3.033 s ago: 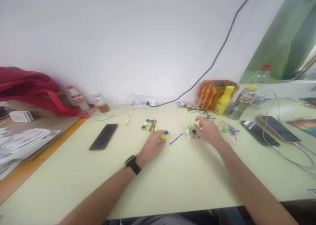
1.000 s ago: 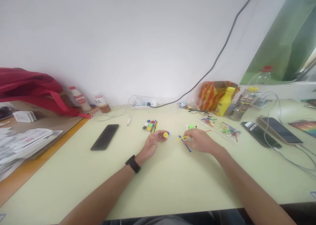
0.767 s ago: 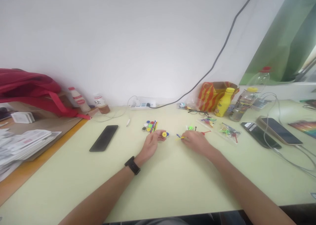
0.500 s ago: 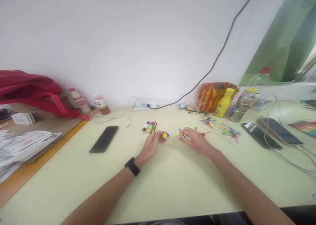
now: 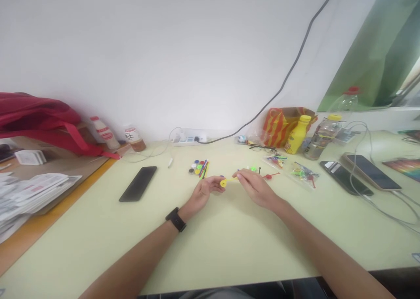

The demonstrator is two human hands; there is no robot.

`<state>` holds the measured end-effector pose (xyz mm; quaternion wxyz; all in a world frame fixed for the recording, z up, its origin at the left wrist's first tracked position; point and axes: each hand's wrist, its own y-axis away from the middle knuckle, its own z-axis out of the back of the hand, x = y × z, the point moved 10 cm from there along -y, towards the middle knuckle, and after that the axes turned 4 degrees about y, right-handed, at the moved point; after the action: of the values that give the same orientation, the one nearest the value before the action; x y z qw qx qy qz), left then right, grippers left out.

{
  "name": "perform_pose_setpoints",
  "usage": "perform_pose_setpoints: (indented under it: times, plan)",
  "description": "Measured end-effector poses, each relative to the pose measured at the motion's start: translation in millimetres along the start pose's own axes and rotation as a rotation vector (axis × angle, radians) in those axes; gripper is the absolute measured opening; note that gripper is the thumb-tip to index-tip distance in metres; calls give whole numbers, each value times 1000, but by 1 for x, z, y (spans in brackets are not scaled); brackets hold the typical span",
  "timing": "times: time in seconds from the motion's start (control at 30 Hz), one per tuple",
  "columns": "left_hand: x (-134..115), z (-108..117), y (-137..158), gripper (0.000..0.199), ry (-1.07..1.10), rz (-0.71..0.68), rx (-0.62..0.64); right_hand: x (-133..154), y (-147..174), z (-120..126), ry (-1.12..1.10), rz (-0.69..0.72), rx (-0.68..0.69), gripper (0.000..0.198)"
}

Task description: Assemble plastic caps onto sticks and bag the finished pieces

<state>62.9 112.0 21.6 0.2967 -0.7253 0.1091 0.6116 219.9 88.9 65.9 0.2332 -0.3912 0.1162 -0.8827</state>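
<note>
My left hand [image 5: 202, 191], with a black watch on its wrist, is closed on a small round yellow plastic disc [image 5: 223, 183]. A bit of blue shows just behind the disc. My right hand [image 5: 257, 188] is pinched shut on a thin yellow stick [image 5: 231, 179] that points at the disc; I cannot tell whether the two touch. Beyond the left fingers lie several coloured discs [image 5: 197, 163] and a bundle of coloured sticks [image 5: 204, 169]. Past the right hand are a green piece [image 5: 253, 169], a black arrow-like stick [image 5: 259, 170] and a red piece [image 5: 268, 176].
A black phone [image 5: 138, 184] lies at left. Bagged plastic parts [image 5: 303, 175], a yellow bottle [image 5: 298, 136], a clear bottle [image 5: 320, 141] and two cabled phones [image 5: 346, 178] are at right. A power strip [image 5: 190, 139] lies by the wall, papers [image 5: 39, 189] at far left.
The yellow disc has shifted slightly right and turned in my left fingers. My right fingers have closed in nearer to it, and less of the blue piece shows by them.
</note>
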Motion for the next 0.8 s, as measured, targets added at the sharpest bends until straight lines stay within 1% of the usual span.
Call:
perform_pose_setpoints:
  times: [0.07, 0.17, 0.23, 0.3, 0.47, 0.7, 0.8]
  plan:
    - [0, -2, 0, 78, 12, 26, -12, -2, 2, -2, -56, -33, -21, 31]
    - [6, 0, 0, 62, 21, 124, -72, -3, 4, -11, -125, -71, -13, 30]
    - [11, -1, 1, 56, 46, 181, -88, 1, 5, -16, -173, -64, -7, 30]
    - [12, -3, 1, 51, 70, 203, -79, 9, 7, -20, -207, -45, 2, 29]
    - [3, -12, 1, 42, 36, 196, -5, 22, 8, -25, -248, -17, -14, 29]
    - [-10, -18, 1, 34, -52, 152, 28, 16, 6, -35, -308, 16, 5, 26]
    - [-14, -20, 1, 34, -54, 132, 20, 10, 5, -33, -276, 7, -31, 26]
